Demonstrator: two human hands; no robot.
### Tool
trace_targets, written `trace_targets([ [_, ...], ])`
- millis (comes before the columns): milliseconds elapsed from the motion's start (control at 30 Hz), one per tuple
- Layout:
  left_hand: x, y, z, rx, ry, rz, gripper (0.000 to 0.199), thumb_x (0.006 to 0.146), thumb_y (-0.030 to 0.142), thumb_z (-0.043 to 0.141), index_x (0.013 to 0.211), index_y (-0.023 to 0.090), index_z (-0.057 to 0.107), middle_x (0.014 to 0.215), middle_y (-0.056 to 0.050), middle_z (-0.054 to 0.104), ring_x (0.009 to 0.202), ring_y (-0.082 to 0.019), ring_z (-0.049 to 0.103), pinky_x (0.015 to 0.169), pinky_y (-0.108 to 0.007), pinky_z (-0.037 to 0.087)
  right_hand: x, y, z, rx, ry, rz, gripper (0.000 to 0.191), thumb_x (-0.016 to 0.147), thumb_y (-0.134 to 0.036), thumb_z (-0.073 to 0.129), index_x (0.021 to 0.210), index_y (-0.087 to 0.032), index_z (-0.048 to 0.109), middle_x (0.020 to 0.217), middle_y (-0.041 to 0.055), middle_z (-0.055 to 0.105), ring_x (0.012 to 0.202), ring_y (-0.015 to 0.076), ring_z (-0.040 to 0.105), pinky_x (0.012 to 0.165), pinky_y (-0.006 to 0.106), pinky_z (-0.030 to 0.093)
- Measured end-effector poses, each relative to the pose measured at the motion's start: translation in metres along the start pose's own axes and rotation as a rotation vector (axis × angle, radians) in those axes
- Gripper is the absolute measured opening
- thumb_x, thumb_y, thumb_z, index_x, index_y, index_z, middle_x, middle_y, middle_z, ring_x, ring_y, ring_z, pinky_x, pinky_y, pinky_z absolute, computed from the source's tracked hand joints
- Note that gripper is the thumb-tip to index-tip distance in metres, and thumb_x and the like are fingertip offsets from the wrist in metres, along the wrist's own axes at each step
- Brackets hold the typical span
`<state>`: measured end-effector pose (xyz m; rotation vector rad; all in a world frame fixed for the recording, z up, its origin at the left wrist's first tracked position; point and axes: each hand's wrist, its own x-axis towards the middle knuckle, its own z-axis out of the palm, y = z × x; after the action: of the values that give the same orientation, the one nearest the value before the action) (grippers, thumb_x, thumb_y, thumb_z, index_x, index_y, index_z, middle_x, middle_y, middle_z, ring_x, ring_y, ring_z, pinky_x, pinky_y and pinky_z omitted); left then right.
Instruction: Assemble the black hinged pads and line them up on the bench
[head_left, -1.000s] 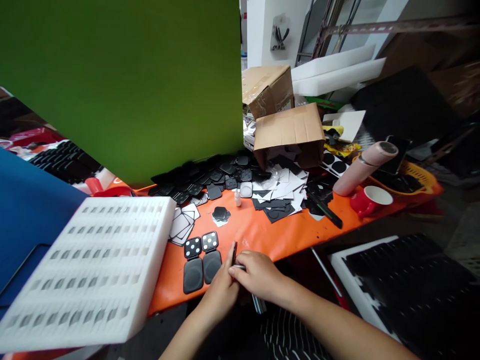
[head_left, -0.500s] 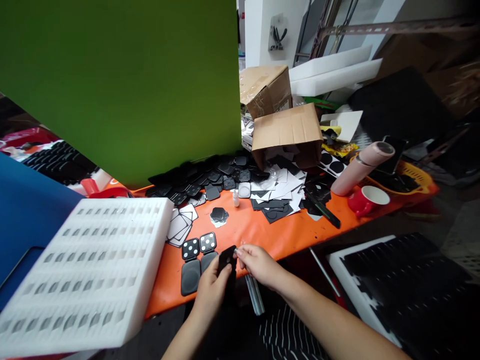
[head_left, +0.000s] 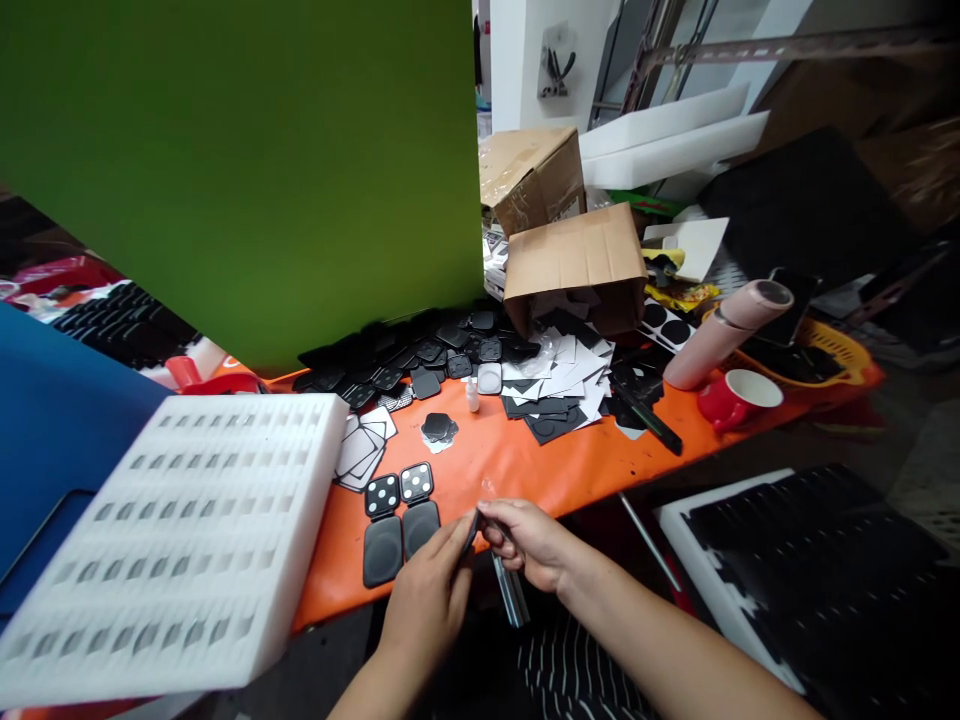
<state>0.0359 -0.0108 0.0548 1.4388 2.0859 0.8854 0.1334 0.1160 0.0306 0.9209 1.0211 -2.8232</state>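
Observation:
Near the table's front edge, my left hand (head_left: 435,585) is closed around a small black piece (head_left: 471,530), seen nearly edge-on. My right hand (head_left: 529,540) pinches the same piece at its upper right end. Fingers hide most of it. Just left of my hands, two unfolded black cases lie side by side on the orange table (head_left: 510,465); their upper panels (head_left: 382,495) bear white dots. Behind them are a small black stack (head_left: 436,427) and a little white bottle (head_left: 472,395).
A white foam tray (head_left: 225,520) fills the left side. Black cases (head_left: 450,340) and loose sheets (head_left: 574,375) lie at the back. A pink flask (head_left: 712,345), red mug (head_left: 739,400) and orange basket (head_left: 847,355) stand right. Another foam tray (head_left: 720,590) sits lower right.
The black piece has turned from showing its face to nearly edge-on. My left hand has rolled over it, back upward, and my right fingers have curled in closer. The left-hand case's companion is less covered.

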Motion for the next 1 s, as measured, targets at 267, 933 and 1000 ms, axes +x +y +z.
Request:
trace_targets([
  [267,0.011,-0.008,0.015,-0.480,0.066,-0.316,0.030,0.082,0.034,0.042,0.102,0.014,0.054,0.095,-0.008,0.063,0.086,-0.023,0.058,0.074,-0.031,0.045,-0.003,-0.004,0.008,-0.360,0.018,-0.184,0.036,0.085,-0.046,0.032,0.079,-0.016,0.053,0.052,-0.0061,0.038,0.038,0.0041,0.026,0.037,0.017,0.020],
  [933,0.004,0.002,0.012,0.169,-0.115,-0.153,0.038,0.084,0.023,0.034,0.121,0.024,0.043,0.111,-0.008,0.058,0.091,-0.025,0.058,0.075,-0.033,0.042,-0.003,0.009,0.014,-0.966,0.308,-0.468,0.032,0.081,-0.041,0.043,0.062,-0.016,0.051,0.061,-0.0017,0.051,0.060,0.0103,0.046,0.055,0.020,0.032],
  [1000,0.007,-0.001,0.012,0.002,-0.073,-0.185,0.036,0.083,0.025,0.037,0.117,0.025,0.048,0.103,-0.007,0.062,0.092,-0.025,0.058,0.076,-0.032,0.041,0.001,0.011,0.011,-0.790,0.253,-0.457,0.036,0.080,-0.046,0.043,0.063,-0.016,0.051,0.058,-0.0022,0.047,0.056,0.0093,0.044,0.053,0.020,0.032],
])
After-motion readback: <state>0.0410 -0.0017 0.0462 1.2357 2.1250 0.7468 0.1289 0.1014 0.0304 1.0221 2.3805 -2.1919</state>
